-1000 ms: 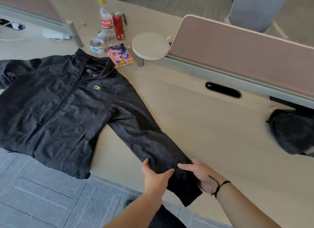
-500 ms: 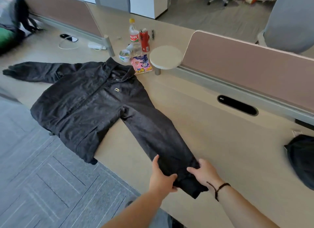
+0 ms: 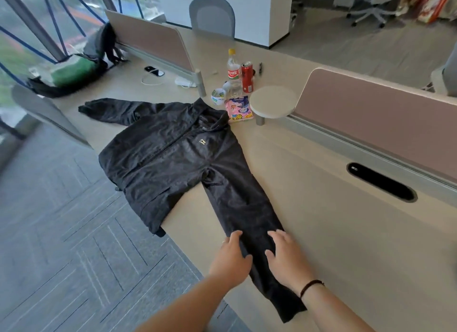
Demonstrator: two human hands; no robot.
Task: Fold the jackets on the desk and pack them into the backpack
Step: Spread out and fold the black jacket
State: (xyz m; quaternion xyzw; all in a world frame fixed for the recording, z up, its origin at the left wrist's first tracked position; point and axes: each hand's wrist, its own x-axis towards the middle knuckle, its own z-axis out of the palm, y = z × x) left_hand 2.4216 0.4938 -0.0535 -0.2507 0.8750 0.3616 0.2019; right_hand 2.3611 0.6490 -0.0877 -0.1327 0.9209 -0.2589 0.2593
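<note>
across the pale counter point(image 3: 333, 222) the black jacket point(image 3: 170, 158) lay front up, zipped, with a small gold logo on the chest and a crinkled, faintly shiny fabric. its hem hung over the counter's near edge toward the grey carpet point(image 3: 61, 245). one sleeve reached away to the far left; the other ran straight down toward me, its cuff at the near edge. my left hand point(image 3: 231, 257) rested on the left side of that near sleeve, fingers relaxed and laid over the cloth, thumb out on the fabric. my right hand point(image 3: 286, 255), with a dark cord at the wrist, lay flat on the sleeve's right side, fingers spread and straight. neither hand gripped anything that i could see. beyond the collar stood a clear bottle point(image 3: 233, 68), a red can point(image 3: 247, 76), a small tub point(image 3: 218, 95) and a pink packet point(image 3: 239, 109). far left on the counter sat a dark backpack point(image 3: 99, 52) against the divider.
</note>
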